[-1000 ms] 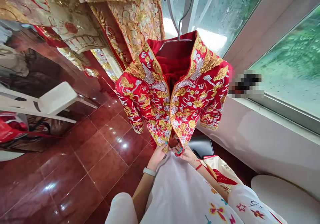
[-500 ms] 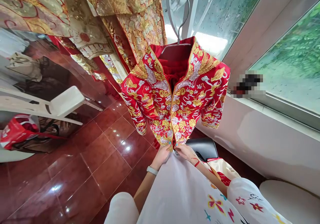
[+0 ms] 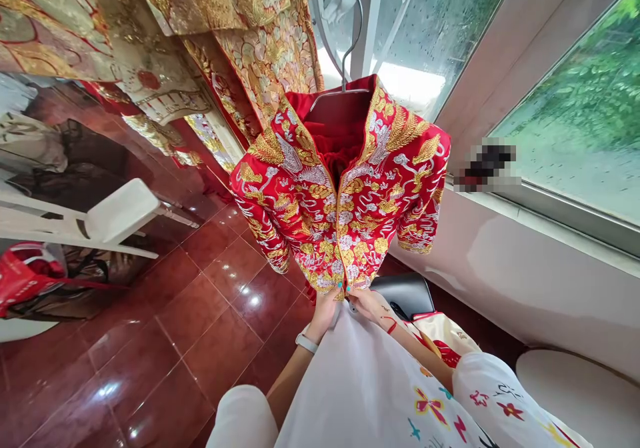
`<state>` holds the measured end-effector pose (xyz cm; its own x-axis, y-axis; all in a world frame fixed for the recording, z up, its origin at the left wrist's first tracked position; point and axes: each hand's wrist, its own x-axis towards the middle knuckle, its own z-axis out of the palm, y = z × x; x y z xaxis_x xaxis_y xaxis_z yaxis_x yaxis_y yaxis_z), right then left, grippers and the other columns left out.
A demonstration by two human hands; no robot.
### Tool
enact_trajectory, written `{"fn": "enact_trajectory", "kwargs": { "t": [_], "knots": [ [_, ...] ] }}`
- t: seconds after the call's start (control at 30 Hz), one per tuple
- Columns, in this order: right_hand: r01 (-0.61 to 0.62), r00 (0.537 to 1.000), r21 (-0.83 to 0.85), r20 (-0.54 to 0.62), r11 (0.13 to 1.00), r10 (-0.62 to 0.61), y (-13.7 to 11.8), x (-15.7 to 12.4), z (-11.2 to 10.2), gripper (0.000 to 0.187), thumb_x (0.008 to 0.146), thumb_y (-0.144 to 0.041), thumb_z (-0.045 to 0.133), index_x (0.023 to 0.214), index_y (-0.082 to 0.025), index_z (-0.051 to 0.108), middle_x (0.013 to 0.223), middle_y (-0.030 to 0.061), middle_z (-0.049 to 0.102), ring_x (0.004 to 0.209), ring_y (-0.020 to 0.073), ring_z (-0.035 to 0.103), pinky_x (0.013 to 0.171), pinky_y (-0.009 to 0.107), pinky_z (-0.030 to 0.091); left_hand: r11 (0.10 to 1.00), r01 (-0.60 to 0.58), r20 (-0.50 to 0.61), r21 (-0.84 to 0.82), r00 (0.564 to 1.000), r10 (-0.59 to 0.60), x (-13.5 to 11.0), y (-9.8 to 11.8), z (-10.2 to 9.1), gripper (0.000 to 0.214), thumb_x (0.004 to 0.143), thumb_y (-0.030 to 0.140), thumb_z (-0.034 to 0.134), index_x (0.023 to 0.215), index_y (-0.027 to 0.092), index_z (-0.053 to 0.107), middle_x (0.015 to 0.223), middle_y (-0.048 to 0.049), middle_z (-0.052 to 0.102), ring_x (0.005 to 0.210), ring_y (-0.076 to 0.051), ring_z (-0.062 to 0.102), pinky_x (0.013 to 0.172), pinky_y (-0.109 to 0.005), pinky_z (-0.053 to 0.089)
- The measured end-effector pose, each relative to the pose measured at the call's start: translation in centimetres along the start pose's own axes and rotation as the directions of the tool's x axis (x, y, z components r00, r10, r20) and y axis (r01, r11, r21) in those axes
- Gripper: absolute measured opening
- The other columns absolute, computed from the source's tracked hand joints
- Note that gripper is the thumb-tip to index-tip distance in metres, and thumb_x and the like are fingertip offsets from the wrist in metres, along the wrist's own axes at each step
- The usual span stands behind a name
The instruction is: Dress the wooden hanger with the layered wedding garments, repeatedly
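A red jacket (image 3: 345, 195) thick with gold and silver embroidery hangs on a metal hanger (image 3: 345, 55) in front of me, by the window. My left hand (image 3: 325, 311) pinches the bottom hem left of the front opening. My right hand (image 3: 367, 303) grips the hem on the right side of the opening. Both hands are closed on the fabric, close together at the lowest point of the jacket. A white band sits on my left wrist and a red cord on my right.
More gold embroidered garments (image 3: 240, 41) hang behind on the left. A white chair (image 3: 100, 218) and a red bag (image 3: 25, 275) stand on the red tiled floor (image 3: 200, 328). A black chair seat (image 3: 407, 291) is under the jacket, a window ledge (image 3: 550, 228) on the right.
The view has shifted slightly; the jacket hangs a little further left. My hands stay on the hem, with the fingers closer together at the front opening.
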<state>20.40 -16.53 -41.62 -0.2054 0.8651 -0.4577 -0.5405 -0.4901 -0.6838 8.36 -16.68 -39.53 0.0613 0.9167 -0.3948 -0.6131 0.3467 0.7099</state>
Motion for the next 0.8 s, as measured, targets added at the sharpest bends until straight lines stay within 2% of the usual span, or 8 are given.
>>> {"fn": "enact_trajectory", "kwargs": {
  "t": [0.23, 0.37, 0.5, 0.63, 0.8],
  "knots": [
    [0.031, 0.999, 0.044, -0.03, 0.999, -0.03, -0.3, -0.3, 0.4, 0.049, 0.055, -0.036, 0.084, 0.1, -0.029, 0.066, 0.106, 0.0043, 0.074, 0.107, 0.0285, 0.065, 0.096, 0.044, 0.052, 0.998, -0.058, -0.086, 0.013, 0.995, 0.059, 0.6, -0.9, -0.1, 0.066, 0.064, 0.034, 0.089, 0.125, 0.024, 0.066, 0.127, -0.0087, 0.071, 0.129, -0.03, 0.06, 0.113, -0.047, 0.042],
    [0.052, 0.998, 0.057, -0.039, 0.997, -0.05, -0.2, 0.0, 0.7, 0.043, 0.057, -0.039, 0.083, 0.095, -0.028, 0.066, 0.102, 0.0046, 0.074, 0.105, 0.0278, 0.065, 0.096, 0.042, 0.051, 0.996, -0.054, -0.075, 0.065, 0.995, 0.059, 0.8, -1.3, -0.6, 0.061, 0.067, 0.035, 0.087, 0.124, 0.024, 0.067, 0.128, -0.0079, 0.071, 0.133, -0.029, 0.056, 0.116, -0.047, 0.039],
    [0.072, 0.992, 0.047, -0.103, 0.996, -0.066, 0.2, 1.2, 0.7, 0.044, 0.055, -0.043, 0.084, 0.091, -0.026, 0.064, 0.097, 0.0047, 0.073, 0.107, 0.0279, 0.063, 0.092, 0.04, 0.051, 0.989, -0.048, -0.066, 0.14, 0.996, 0.057, 1.2, -1.9, -1.5, 0.054, 0.071, 0.036, 0.084, 0.122, 0.024, 0.068, 0.127, -0.0078, 0.071, 0.132, -0.029, 0.057, 0.116, -0.046, 0.039],
    [-0.065, 0.98, -0.004, -0.189, 0.998, 0.064, 0.7, 2.0, -0.8, 0.058, 0.045, -0.052, 0.088, 0.088, -0.024, 0.061, 0.089, 0.0024, 0.071, 0.097, 0.0248, 0.065, 0.083, 0.037, 0.053, 0.975, -0.004, -0.118, 0.222, 0.993, 0.031, 1.9, -2.9, -2.6, 0.058, 0.064, 0.034, 0.087, 0.117, 0.021, 0.069, 0.118, -0.0097, 0.074, 0.124, -0.03, 0.062, 0.112, -0.047, 0.04],
    [-0.322, 0.94, -0.074, -0.144, 0.944, 0.31, 1.3, 0.5, -3.1, 0.056, 0.053, -0.062, 0.086, 0.08, -0.02, 0.061, 0.074, 0.0033, 0.068, 0.065, 0.0186, 0.063, 0.064, 0.035, 0.052, 0.972, 0.032, -0.145, 0.233, 0.99, 0.002, 2.6, -3.5, -3.7, 0.05, 0.063, 0.033, 0.087, 0.108, 0.018, 0.071, 0.111, -0.0108, 0.076, 0.112, -0.03, 0.068, 0.108, -0.047, 0.043]
  ]
}}
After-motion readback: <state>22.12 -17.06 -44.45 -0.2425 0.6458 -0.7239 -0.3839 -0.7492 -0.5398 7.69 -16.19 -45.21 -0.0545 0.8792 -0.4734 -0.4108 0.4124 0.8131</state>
